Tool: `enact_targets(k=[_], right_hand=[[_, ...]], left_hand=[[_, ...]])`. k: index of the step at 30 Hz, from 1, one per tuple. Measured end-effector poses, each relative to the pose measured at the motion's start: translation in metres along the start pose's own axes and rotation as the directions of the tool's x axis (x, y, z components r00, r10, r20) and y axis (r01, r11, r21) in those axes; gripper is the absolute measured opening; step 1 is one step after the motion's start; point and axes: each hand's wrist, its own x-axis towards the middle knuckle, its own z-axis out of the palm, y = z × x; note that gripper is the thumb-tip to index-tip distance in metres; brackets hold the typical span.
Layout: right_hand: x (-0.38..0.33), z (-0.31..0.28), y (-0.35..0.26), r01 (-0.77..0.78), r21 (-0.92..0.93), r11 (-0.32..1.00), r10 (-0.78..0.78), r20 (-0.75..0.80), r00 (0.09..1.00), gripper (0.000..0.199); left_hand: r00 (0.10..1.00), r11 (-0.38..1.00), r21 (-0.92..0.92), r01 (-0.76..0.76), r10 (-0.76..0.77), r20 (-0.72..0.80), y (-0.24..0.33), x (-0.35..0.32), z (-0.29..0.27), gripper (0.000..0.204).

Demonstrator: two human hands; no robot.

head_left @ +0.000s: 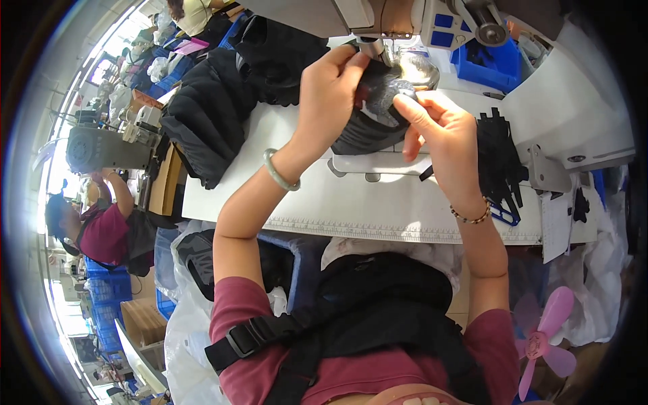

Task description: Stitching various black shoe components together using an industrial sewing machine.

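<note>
A black fabric piece (368, 133), curved and with a grey, shiny inner side, lies under the head of a sewing machine (331, 15). My left hand (329, 94) pinches its upper left edge, close to the machine's metal post. On the other side my right hand (442, 125) grips the right edge between thumb and fingers, the other fingers curled. The needle area is partly hidden by my hands and the fabric. Left of my hands, dark sewn pieces (209, 111) are heaped along the white table (270, 196).
Black strips (499, 158) lie at the right beside the machine's base. A blue bin (487, 67) stands behind them. A ruler strip (378, 229) runs along the table's front edge. A pink fan (538, 344) is at lower right. Another person (101, 233) works at far left.
</note>
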Motion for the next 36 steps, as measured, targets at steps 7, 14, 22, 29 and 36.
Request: enact_targets(k=[7, 14, 22, 29, 36], right_hand=[[0.002, 0.003, 0.012, 0.209, -0.195, 0.958, -0.246, -0.19, 0.95, 0.013], [0.008, -0.003, 0.018, 0.266, -0.24, 0.934, -0.31, -0.171, 0.935, 0.011], [0.007, 0.0, 0.02, 0.264, -0.214, 0.94, -0.302, -0.169, 0.938, 0.009], [-0.001, 0.005, 0.022, 0.294, -0.302, 0.907, -0.346, -0.135, 0.928, 0.008], [0.0, 0.002, 0.02, 0.209, -0.147, 0.967, -0.228, -0.129, 0.965, 0.011]], left_hand=[[0.99, 0.997, -0.021, -0.074, 0.076, 0.121, -0.025, 0.023, 0.002, 0.022], [0.98, 0.994, -0.103, -0.019, 0.039, 0.195, -0.023, 0.029, 0.002, 0.03], [0.965, 0.996, -0.089, 0.017, 0.007, 0.261, -0.022, 0.03, -0.003, 0.025], [0.957, 0.986, -0.165, -0.01, 0.057, 0.283, -0.023, 0.031, -0.004, 0.015], [0.954, 0.991, -0.133, 0.034, 0.008, 0.3, -0.028, 0.032, -0.007, 0.019]])
